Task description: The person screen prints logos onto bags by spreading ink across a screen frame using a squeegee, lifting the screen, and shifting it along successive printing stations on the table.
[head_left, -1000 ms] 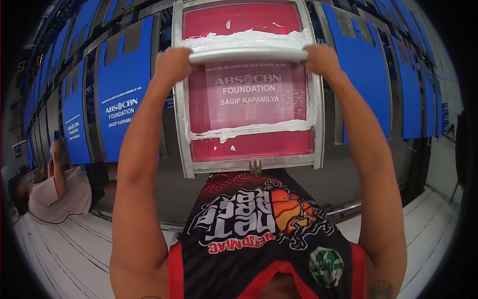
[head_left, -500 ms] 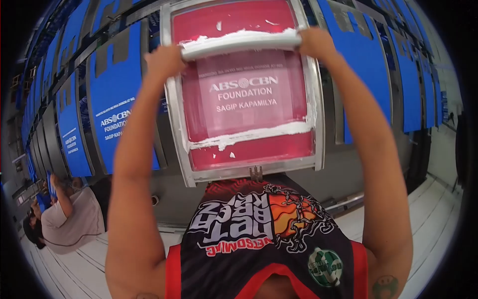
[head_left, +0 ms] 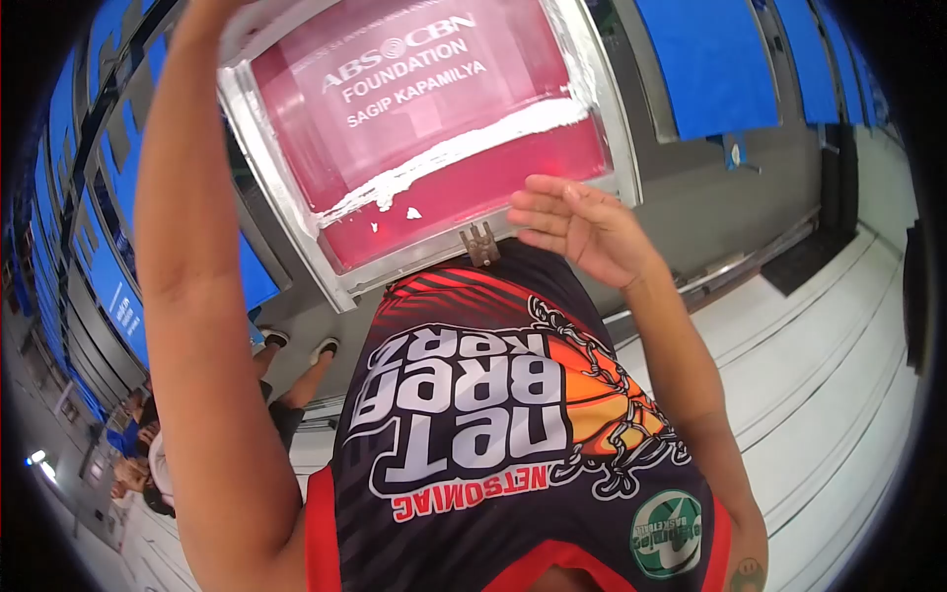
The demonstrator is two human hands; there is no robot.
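Observation:
A screen-printing frame [head_left: 617,99] with a metal border lies tilted in front of me, its mesh red-pink. White lettering shows through the mesh, and a thick band of white ink [head_left: 464,143] crosses its lower part. My right hand [head_left: 587,227] is open, fingers stretched out and holding nothing, just over the frame's near right corner. At the top edge, only the base of my left hand [head_left: 219,6] shows; its fingers are cut off. A small metal clamp [head_left: 480,245] sits at the middle of the frame's near edge, close to my shirt.
Blue printed fabric panels [head_left: 705,64] lie on a dark grey table [head_left: 681,222] to the right, with more blue panels [head_left: 109,261] on the left. A person's legs [head_left: 301,370] appear at lower left. White plank flooring [head_left: 789,395] runs along the right.
Both hands gripped a white squeegee across the mesh before; my right hand has let go and come down toward the near edge. The squeegee is out of view. The view has turned and shifted.

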